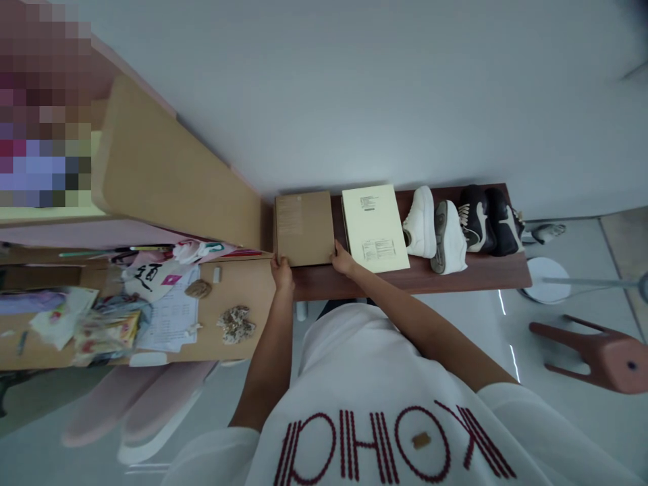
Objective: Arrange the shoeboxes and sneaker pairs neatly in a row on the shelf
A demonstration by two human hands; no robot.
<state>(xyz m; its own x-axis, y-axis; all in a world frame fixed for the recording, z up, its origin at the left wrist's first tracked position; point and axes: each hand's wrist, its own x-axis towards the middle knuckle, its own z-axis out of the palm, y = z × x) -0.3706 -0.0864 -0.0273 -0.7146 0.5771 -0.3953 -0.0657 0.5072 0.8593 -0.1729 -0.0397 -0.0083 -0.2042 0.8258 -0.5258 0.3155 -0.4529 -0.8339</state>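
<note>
Along the brown bench (pixel 455 278), we held a cardboard box (pixel 304 228), left hand (pixel 282 271) and right hand (pixel 343 259) gripping its near corners, pale box (pixel 375 228) just beside.

The white shirt (pixel 364 364) carries large dark-red letters, upside down in the head view. Turned round, they read K, O and H, followed by a rounded letter with a stem that could be a d; its end runs off the lower edge. The cream box (pixel 374 223) bears two blocks of dark print, the lower one partly laid out like a table, both too small to read. On the desk, the white fan-shaped card (pixel 146 283) shows bold black characters and a pink square with a pale mark, none clear enough to make out. Lines on the printed sheet (pixel 175 314) are illegible.
</note>
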